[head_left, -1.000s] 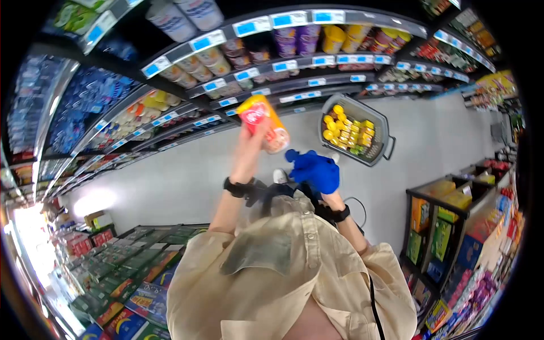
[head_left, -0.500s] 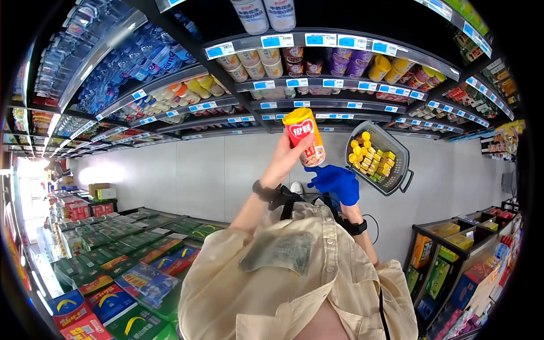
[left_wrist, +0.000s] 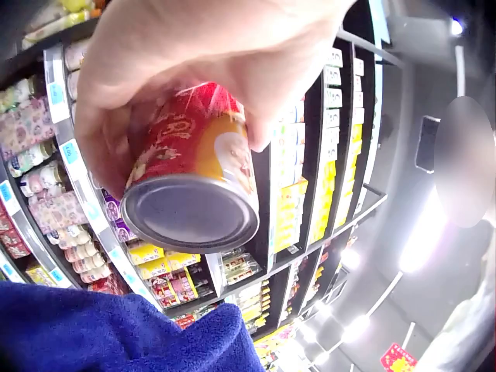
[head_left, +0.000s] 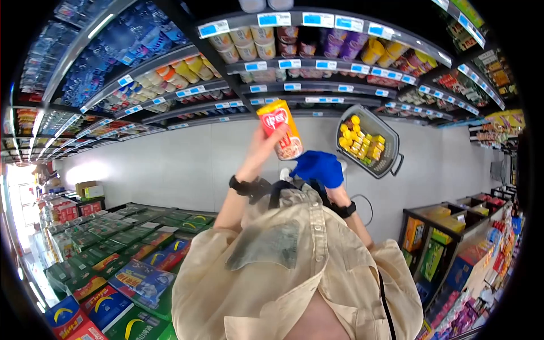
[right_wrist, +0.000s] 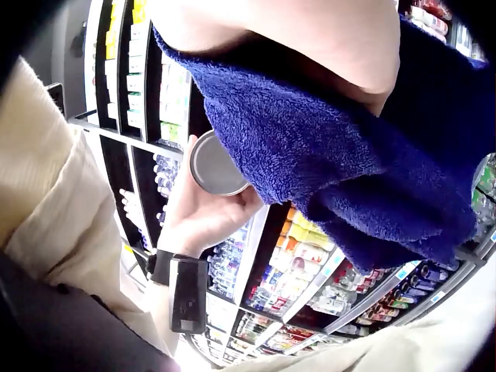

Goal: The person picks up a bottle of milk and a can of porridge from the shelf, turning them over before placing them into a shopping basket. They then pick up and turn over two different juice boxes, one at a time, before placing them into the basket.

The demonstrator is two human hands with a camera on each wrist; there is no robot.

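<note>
My left hand [head_left: 262,148] grips a red and yellow can [head_left: 288,135] with a yellow top, held tilted over the floor. In the left wrist view, fingers and thumb wrap its sides and the bare metal base [left_wrist: 191,215] faces the camera. A blue terry towel [head_left: 316,168] is in my right hand [right_wrist: 310,39], draped over most of its fingers. The towel hangs just right of the can's lower end in the head view. From the right wrist view, the towel's edge overlaps the can's metal base [right_wrist: 217,164].
A grey basket [head_left: 391,164] on the floor holds yellow-capped items and small yellow packs. Shelves [head_left: 334,58] of cans and bottles run ahead. Stacked green cartons [head_left: 113,241] stand at left, and a low display rack [head_left: 433,226] at right. A thin cable loops beside my right wrist.
The head view swung right, then partly back. My left hand still holds the can, whose label turned toward the camera and then tilted again. The towel stays in my right hand, its folds shifting.
</note>
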